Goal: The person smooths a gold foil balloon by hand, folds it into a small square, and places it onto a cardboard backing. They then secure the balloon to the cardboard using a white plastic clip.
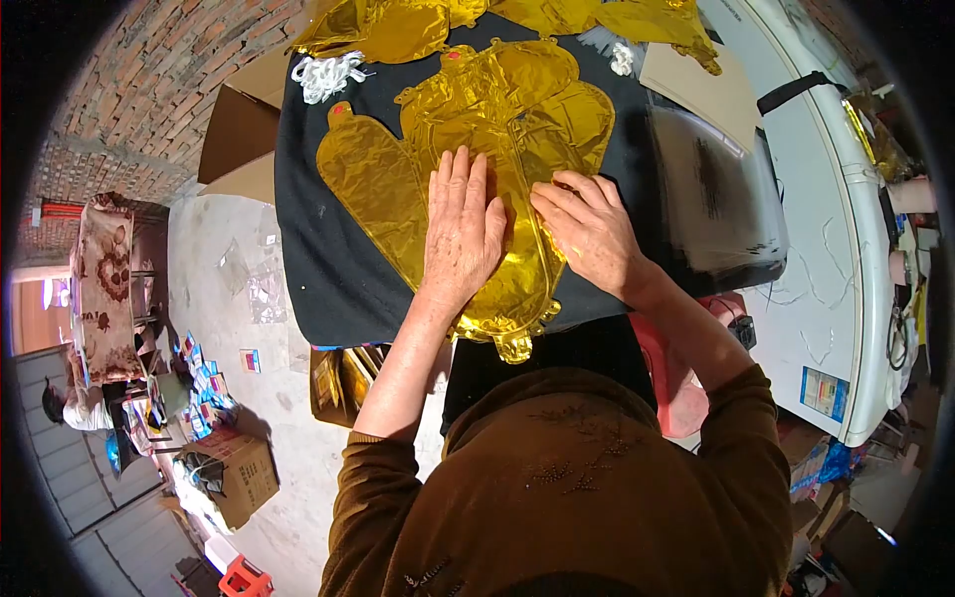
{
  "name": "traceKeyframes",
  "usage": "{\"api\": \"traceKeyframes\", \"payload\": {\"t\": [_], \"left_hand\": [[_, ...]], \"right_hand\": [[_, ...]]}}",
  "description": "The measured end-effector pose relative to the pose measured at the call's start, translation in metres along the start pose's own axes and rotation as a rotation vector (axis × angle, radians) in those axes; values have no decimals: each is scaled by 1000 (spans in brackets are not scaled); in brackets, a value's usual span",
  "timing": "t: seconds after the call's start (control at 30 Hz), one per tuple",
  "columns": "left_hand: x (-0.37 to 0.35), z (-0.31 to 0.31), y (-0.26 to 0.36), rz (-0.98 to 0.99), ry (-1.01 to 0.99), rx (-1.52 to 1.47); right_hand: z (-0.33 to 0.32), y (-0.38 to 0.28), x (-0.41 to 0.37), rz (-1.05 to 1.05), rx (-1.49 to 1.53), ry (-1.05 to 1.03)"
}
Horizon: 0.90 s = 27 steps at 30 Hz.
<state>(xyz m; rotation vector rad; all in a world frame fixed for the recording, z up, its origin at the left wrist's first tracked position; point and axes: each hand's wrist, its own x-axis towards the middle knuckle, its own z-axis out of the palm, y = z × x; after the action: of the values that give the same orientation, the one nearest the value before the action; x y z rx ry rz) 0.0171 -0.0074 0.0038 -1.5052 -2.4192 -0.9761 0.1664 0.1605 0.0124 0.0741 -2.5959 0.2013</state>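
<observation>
A flat gold foil balloon (502, 298) lies lengthwise on the black cloth, its tabbed end hanging at the near edge. My left hand (461, 239) rests open on it, fingers together and stretched away from me. At its right edge, my right hand (597, 234) has curled fingers closed on the foil; the thumb is mostly hidden. Another gold foil balloon (363, 164) with a red-marked tab sticks out to the left underneath. More crinkled gold foil (567, 124) fans out beyond my hands.
Black cloth (333, 259) covers the table. White string bundles (326, 77) and more gold foil (388, 32) sit at the back. A clear plastic-wrapped stack (711, 189) is on the right, beside a white appliance (816, 229). Below left stands an open box (338, 383) holding gold foil.
</observation>
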Motion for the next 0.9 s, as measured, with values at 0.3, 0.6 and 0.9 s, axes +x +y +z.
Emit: {"api": "traceKeyframes", "payload": {"t": [0.3, 0.6, 0.9], "left_hand": [[0, -1, 3, 22, -77, 62], [-2, 7, 4, 81, -146, 304], [-1, 5, 4, 86, -159, 321]], "right_hand": [[-2, -1, 0, -4, -11, -66], [-3, -1, 3, 10, 9, -96], [-11, 7, 14, -48, 178, -71]]}}
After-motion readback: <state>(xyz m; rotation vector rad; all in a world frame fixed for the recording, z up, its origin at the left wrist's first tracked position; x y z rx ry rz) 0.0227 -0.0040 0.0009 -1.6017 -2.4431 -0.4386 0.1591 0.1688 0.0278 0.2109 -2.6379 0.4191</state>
